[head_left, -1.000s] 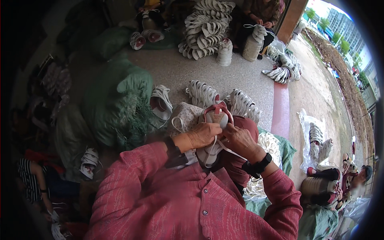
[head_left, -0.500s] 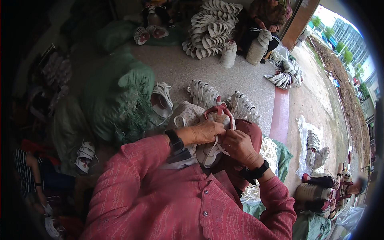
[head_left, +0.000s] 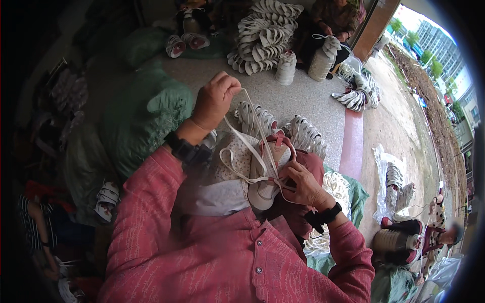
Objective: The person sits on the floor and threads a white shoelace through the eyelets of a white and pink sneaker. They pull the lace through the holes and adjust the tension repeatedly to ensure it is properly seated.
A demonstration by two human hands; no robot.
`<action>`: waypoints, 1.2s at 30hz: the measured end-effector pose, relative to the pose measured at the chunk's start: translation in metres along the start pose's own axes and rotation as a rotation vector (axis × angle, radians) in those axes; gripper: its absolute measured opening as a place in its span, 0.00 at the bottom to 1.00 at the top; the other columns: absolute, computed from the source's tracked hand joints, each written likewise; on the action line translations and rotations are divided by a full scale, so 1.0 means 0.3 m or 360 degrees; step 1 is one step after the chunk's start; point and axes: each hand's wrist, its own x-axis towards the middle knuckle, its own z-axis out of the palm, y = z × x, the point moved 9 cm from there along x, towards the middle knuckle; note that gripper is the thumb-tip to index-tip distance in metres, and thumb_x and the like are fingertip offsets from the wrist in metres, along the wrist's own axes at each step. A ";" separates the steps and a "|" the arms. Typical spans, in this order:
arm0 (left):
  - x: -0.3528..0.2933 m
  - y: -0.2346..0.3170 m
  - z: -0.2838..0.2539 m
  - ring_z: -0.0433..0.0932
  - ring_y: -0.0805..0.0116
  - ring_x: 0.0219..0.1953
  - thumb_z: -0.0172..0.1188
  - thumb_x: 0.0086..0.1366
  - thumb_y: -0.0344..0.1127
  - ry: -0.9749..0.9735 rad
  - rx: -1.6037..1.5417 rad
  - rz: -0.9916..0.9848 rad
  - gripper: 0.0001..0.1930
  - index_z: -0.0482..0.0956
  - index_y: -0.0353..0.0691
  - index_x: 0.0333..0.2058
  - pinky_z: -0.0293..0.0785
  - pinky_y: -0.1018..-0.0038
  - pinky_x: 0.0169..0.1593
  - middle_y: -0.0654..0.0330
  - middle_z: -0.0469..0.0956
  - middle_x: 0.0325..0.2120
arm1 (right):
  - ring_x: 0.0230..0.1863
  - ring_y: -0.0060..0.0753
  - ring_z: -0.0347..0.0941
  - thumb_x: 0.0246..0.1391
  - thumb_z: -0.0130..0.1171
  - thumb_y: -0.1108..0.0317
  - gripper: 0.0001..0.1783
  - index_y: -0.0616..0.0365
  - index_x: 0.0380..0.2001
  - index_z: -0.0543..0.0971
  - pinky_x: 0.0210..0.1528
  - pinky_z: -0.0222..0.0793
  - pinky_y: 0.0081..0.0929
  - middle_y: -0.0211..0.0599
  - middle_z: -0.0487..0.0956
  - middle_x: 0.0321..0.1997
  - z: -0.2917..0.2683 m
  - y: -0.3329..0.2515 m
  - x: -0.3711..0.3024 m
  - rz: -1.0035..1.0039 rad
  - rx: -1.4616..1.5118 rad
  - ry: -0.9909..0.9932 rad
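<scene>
A white shoe [head_left: 261,196] with a dark red collar lies on my lap, its toe toward me. My left hand [head_left: 218,98] is lifted high at the far left of the shoe, thumb and fingers closed in a pinch. From that pinch a cream shoelace [head_left: 251,180] runs taut down to the shoe, and a loose loop of it hangs to the left. My right hand [head_left: 305,186] grips the right side of the shoe by the lace holes; its fingertips are partly hidden. Under the shoe are a patterned cloth [head_left: 231,162] and a white cloth [head_left: 218,198].
Two rows of nested white shoes [head_left: 307,132] stand just beyond my knees. Green sacks [head_left: 146,111] bulge at the left. Farther off are a big shoe pile [head_left: 262,38] and a seated person [head_left: 333,20]. More people sit at the lower left and right. A laces bundle [head_left: 334,189] lies at my right.
My left hand has left the shoe and risen up and to the left, drawing the lace out long. My right hand stays at the shoe, slightly shifted.
</scene>
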 end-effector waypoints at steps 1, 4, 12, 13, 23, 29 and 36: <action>0.010 -0.010 -0.002 0.75 0.71 0.26 0.64 0.60 0.28 -0.0040 -0.0206 -0.0094 0.05 0.77 0.38 0.34 0.71 0.74 0.28 0.65 0.74 0.27 | 0.46 0.47 0.74 0.38 0.69 0.70 0.23 0.59 0.41 0.76 0.49 0.71 0.36 0.42 0.73 0.43 -0.002 -0.001 0.006 0.0024 0.0024 0.0001; -0.024 0.030 0.093 0.73 0.79 0.28 0.64 0.63 0.30 -0.0460 -0.0970 -0.0616 0.06 0.78 0.38 0.37 0.69 0.76 0.29 0.69 0.74 0.28 | 0.41 0.50 0.75 0.44 0.66 0.69 0.20 0.60 0.43 0.76 0.43 0.71 0.39 0.43 0.75 0.42 -0.015 0.026 0.004 0.0308 0.0363 0.0107; -0.151 0.245 0.176 0.74 0.75 0.35 0.64 0.64 0.39 -0.0739 -0.0974 -0.0403 0.12 0.79 0.38 0.41 0.71 0.77 0.38 0.65 0.75 0.33 | 0.32 0.20 0.74 0.60 0.59 0.70 0.09 0.63 0.41 0.77 0.33 0.70 0.21 0.31 0.79 0.36 0.084 0.094 -0.033 0.0582 0.1179 0.0365; -0.183 0.211 0.185 0.74 0.71 0.35 0.63 0.64 0.41 -0.0759 -0.0786 -0.0407 0.13 0.79 0.38 0.40 0.71 0.74 0.41 0.63 0.75 0.32 | 0.32 0.17 0.72 0.62 0.57 0.70 0.08 0.62 0.41 0.77 0.32 0.69 0.19 0.30 0.79 0.35 0.055 0.057 -0.029 0.0592 0.1350 0.0417; -0.428 0.147 0.371 0.74 0.66 0.34 0.53 0.70 0.53 -0.1248 -0.0453 -0.0264 0.22 0.76 0.39 0.26 0.67 0.70 0.41 0.62 0.73 0.26 | 0.23 0.21 0.73 0.67 0.52 0.66 0.11 0.64 0.40 0.77 0.26 0.65 0.18 0.36 0.80 0.30 -0.262 -0.019 -0.186 0.0549 0.1425 0.1232; -0.315 0.336 0.244 0.68 0.82 0.26 0.49 0.73 0.52 -0.1308 -0.1445 -0.1111 0.22 0.75 0.39 0.31 0.66 0.82 0.34 0.70 0.69 0.23 | 0.28 0.19 0.74 0.67 0.53 0.66 0.12 0.63 0.45 0.77 0.28 0.70 0.17 0.34 0.81 0.31 -0.291 -0.087 -0.218 0.0385 0.1443 0.1373; -0.147 0.449 0.105 0.72 0.74 0.42 0.50 0.72 0.51 -0.0822 -0.1976 -0.0860 0.22 0.78 0.35 0.37 0.67 0.73 0.53 0.56 0.77 0.45 | 0.25 0.22 0.73 0.62 0.54 0.77 0.06 0.63 0.41 0.78 0.29 0.70 0.20 0.32 0.79 0.31 -0.374 -0.279 -0.123 0.0166 0.0549 0.1257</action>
